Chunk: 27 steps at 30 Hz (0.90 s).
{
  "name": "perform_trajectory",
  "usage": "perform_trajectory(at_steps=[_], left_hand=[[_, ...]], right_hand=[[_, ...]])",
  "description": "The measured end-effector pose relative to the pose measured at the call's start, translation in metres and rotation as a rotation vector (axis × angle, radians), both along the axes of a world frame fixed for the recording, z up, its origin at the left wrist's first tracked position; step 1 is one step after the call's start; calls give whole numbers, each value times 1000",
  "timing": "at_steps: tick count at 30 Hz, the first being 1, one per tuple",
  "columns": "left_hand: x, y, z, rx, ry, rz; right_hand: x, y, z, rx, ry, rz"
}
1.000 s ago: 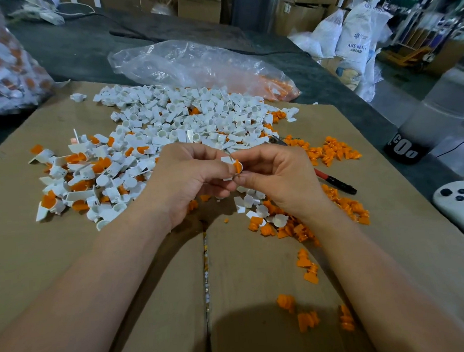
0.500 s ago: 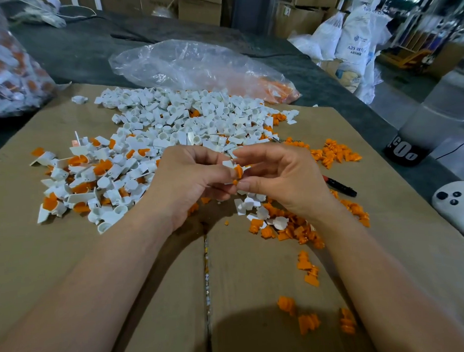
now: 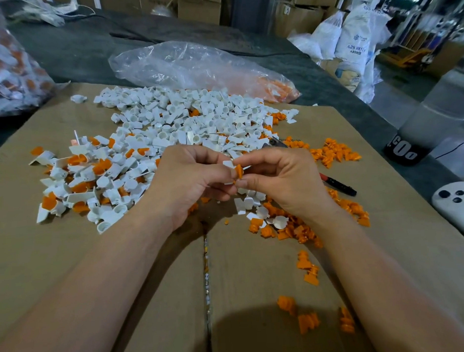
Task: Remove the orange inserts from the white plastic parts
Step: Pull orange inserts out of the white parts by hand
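Observation:
My left hand (image 3: 189, 177) pinches a small white plastic part (image 3: 228, 165) above the middle of the cardboard. My right hand (image 3: 281, 176) pinches the orange insert (image 3: 238, 171) at that part's right end; the two hands meet there. A large heap of white parts (image 3: 187, 119) lies behind the hands. To the left sits a pile of white parts with orange inserts in them (image 3: 89, 175). Loose orange inserts (image 3: 288, 229) lie below my right hand, with more at the right (image 3: 332, 152).
Flattened cardboard (image 3: 57, 261) covers the table. A clear plastic bag (image 3: 195, 66) lies behind the heap, another bag of parts (image 3: 9, 67) at far left. A red-and-black tool (image 3: 337, 184) lies right of my right hand. A white device (image 3: 455, 205) sits at the right edge.
The orange insert has come further out of the white part between my fingertips, and my right hand's fingers have spread slightly. Both hands stay in the same place.

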State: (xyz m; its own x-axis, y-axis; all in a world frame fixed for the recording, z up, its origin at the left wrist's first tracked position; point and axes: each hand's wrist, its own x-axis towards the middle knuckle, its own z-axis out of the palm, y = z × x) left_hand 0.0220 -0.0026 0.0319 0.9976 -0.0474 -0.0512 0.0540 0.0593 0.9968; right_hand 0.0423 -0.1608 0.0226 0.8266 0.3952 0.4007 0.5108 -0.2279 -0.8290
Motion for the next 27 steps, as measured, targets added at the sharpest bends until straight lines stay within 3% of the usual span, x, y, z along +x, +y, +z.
perform_trajectory(at_steps=[12, 19, 27], left_hand=[[0, 0, -2, 7, -13, 11], [2, 2, -2, -7, -33, 17], [2, 0, -4, -15, -20, 24]], right_hand=[[-1, 0, 1, 0, -56, -6], [-1, 2, 7, 44, 304, 50], [-2, 8, 4, -60, 317, -34]])
